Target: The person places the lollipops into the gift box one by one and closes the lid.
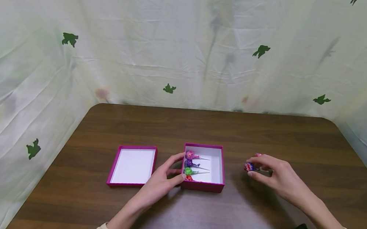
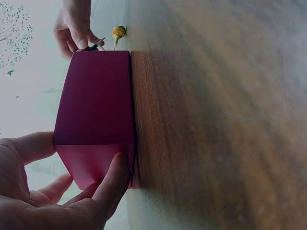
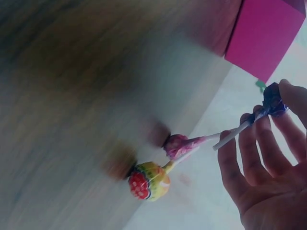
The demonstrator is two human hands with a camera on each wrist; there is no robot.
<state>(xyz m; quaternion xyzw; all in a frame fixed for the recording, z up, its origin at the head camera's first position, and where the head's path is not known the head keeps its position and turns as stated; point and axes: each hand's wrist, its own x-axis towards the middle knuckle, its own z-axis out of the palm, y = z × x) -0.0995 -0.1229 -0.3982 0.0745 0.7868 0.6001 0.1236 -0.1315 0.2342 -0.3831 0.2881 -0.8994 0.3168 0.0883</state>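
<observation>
My left hand (image 1: 160,178) holds the left side of a magenta box (image 1: 203,187), thumb at its front corner and fingers along its side. Inside, along the left wall, lie a pink lollipop (image 1: 190,155), a purple one, a green lollipop (image 1: 188,171) and a red one, sticks pointing right. Right of the box, my right hand (image 1: 277,175) pinches a blue-wrapped lollipop (image 3: 274,99) by its head, its white stick lying across the fingers. Beyond that hand, in the right wrist view, a pink lollipop (image 3: 176,146) and a yellow-and-red lollipop (image 3: 149,181) rest on the table.
The box's lid (image 1: 132,166), white inside with a magenta rim, lies left of the box, just beyond my left hand. Everything stands on a brown wooden table (image 1: 202,127). A pale curtain (image 1: 189,56) with green leaf prints hangs behind its far edge.
</observation>
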